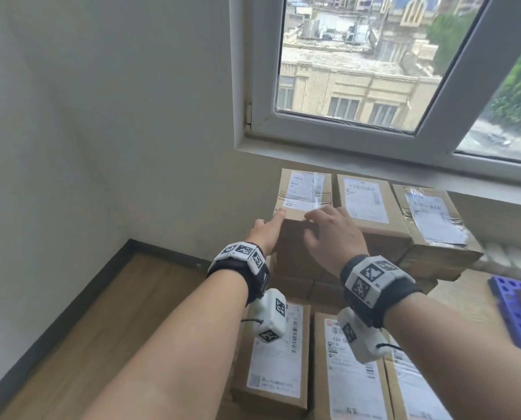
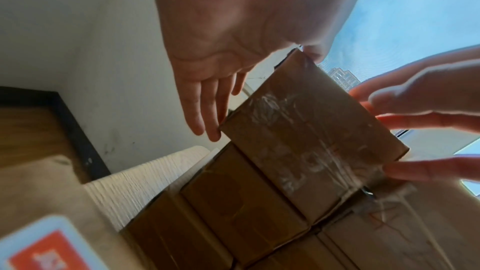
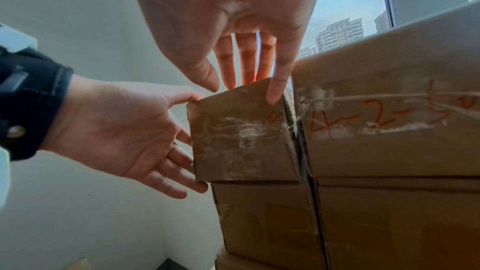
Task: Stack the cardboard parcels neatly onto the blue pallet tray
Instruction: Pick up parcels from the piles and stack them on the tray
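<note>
Brown cardboard parcels with white labels stand stacked under the window. The top left parcel [image 1: 303, 192] [image 2: 306, 130] [image 3: 241, 137] is the one between my hands. My left hand [image 1: 269, 227] [image 2: 207, 100] [image 3: 124, 130] lies against its left side, fingers straight, thumb at the top left corner. My right hand [image 1: 328, 225] [image 2: 415, 106] [image 3: 246, 59] reaches over its near top edge with straight, spread fingers; one fingertip touches the front face. The blue pallet tray [image 1: 516, 313] shows only as a perforated corner at the right edge.
Two more parcels [image 1: 365, 201] [image 1: 434, 219] sit beside it on the same layer. Lower labelled parcels [image 1: 277, 359] [image 1: 353, 374] lie in front under my wrists. A white wall and wooden floor [image 1: 86, 313] are to the left; the window frame [image 1: 344, 153] overhangs the stack.
</note>
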